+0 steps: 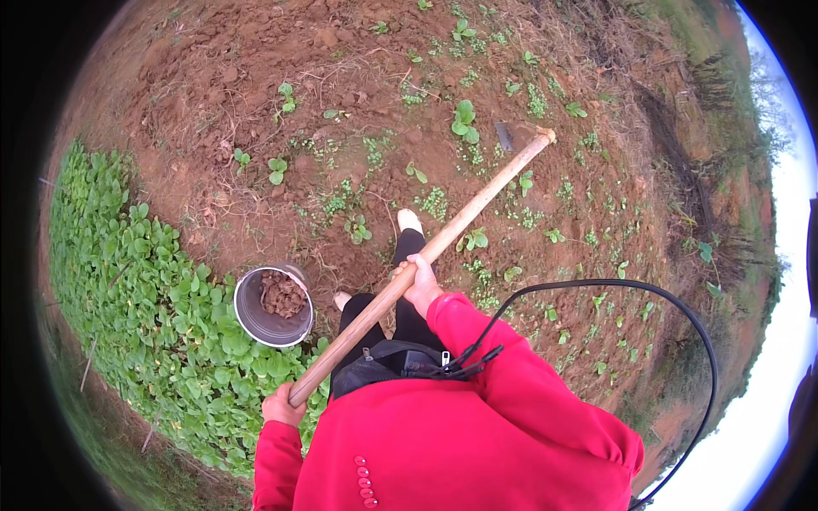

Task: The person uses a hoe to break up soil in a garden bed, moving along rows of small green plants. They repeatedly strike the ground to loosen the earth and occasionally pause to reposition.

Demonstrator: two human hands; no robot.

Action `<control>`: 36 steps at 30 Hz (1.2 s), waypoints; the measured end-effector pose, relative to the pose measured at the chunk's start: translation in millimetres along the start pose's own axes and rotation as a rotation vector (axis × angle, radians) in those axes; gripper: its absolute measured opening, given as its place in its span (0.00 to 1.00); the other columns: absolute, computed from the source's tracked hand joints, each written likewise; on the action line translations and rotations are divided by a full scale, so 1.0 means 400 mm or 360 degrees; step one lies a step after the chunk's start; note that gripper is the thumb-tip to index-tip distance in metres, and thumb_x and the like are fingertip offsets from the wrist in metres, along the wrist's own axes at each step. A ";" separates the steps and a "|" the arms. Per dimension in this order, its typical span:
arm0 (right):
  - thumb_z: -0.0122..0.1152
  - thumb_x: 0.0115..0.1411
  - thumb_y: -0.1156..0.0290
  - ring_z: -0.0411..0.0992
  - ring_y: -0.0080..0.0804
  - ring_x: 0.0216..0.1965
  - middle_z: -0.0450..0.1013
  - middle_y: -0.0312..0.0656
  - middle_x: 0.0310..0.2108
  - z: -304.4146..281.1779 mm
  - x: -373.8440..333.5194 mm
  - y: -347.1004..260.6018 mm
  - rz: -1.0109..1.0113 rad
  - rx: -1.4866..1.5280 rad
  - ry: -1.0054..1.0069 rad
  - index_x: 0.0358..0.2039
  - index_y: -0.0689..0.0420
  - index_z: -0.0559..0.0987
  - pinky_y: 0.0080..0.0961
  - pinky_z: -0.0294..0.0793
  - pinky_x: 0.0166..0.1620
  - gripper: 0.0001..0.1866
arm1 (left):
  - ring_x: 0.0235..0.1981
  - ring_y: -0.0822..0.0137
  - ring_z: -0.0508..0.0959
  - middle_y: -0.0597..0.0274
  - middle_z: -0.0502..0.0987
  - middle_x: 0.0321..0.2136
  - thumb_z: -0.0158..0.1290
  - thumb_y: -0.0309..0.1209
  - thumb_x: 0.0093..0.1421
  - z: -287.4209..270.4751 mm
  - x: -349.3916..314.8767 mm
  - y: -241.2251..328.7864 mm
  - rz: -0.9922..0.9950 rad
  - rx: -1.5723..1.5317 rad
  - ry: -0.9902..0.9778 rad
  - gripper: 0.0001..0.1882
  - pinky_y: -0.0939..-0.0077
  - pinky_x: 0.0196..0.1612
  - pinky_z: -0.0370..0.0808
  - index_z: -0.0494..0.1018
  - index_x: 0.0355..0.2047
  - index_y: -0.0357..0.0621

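Note:
A long wooden-handled hoe (469, 211) slants across the view from lower left to upper right. My left hand (282, 407) is wrapped round the butt end of its handle, close to my left hip. Farther up the shaft, my right hand (419, 283) grips it in front of my legs. The hoe's grey metal blade (504, 136) hangs at the far end, over or at the reddish soil (358, 166); whether it touches cannot be made out. Near the blade grows a small leafy seedling (464, 122).
On the left stands a grey bucket (247, 308) with brown clods (282, 295) inside, beside a dense green leafy bed (162, 298). Small seedlings and weeds dot the soil. A black cable (648, 289) loops at my right. Dry brush (682, 162) borders the far right.

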State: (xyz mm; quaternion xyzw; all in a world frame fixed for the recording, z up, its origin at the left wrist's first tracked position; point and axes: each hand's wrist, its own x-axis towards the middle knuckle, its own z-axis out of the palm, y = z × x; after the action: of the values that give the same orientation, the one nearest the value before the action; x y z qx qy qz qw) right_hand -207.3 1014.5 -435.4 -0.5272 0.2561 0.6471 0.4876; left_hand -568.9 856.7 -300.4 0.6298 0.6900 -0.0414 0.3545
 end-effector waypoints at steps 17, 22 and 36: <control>0.57 0.43 0.67 0.64 0.33 0.23 0.62 0.36 0.19 -0.149 0.032 -0.098 0.0066 0.0422 -0.0011 0.18 0.53 0.65 0.35 0.66 0.35 0.09 | 0.25 0.55 0.75 0.58 0.74 0.24 0.59 0.31 0.33 -0.065 0.172 0.121 0.0419 0.0312 -0.0101 0.21 0.61 0.32 0.71 0.70 0.33 0.49; 0.56 0.44 0.67 0.63 0.33 0.23 0.62 0.36 0.18 -0.147 0.085 -0.148 0.0068 0.0429 -0.0066 0.18 0.52 0.64 0.35 0.66 0.34 0.10 | 0.25 0.55 0.74 0.58 0.74 0.24 0.60 0.31 0.32 -0.035 0.194 0.166 0.0492 0.0361 -0.0120 0.24 0.62 0.32 0.70 0.69 0.34 0.47; 0.55 0.48 0.65 0.64 0.33 0.17 0.62 0.37 0.16 -0.178 0.184 -0.171 0.0005 0.0079 0.0329 0.24 0.52 0.65 0.34 0.66 0.24 0.09 | 0.25 0.51 0.76 0.52 0.76 0.24 0.59 0.37 0.39 0.023 0.173 0.266 0.0039 0.0127 -0.0447 0.21 0.61 0.31 0.73 0.72 0.36 0.51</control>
State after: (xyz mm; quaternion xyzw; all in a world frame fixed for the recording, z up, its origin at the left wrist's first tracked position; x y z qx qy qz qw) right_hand -112.5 1007.9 -513.8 -0.5785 0.3218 0.5834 0.4705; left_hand -466.2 931.8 -303.4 0.6398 0.6236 -0.1520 0.4227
